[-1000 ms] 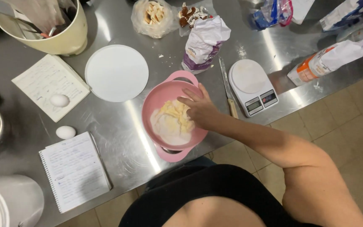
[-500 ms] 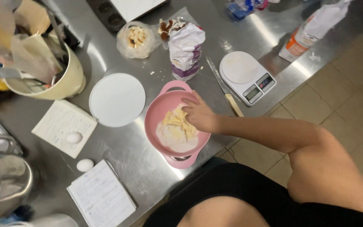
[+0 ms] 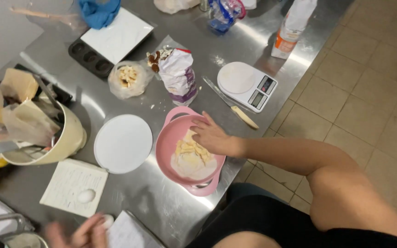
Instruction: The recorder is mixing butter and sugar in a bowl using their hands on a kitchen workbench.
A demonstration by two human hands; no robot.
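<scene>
- Resting in the pink bowl (image 3: 171, 142) on the desk (image 3: 161, 206), the right hand (image 3: 212, 137) presses loosely spread fingers on the dough (image 3: 189, 158).
- The left hand (image 3: 81, 234), blurred, closes its fingers on an egg (image 3: 108, 221) beside a notebook (image 3: 127, 234).

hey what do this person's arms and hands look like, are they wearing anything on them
The right hand and its forearm are bare, with no sleeve, glove, watch or ring visible up past the elbow. The left hand at the bottom edge is motion-blurred; it looks bare too, but details cannot be made out. A dark garment covers the torso below.
</scene>
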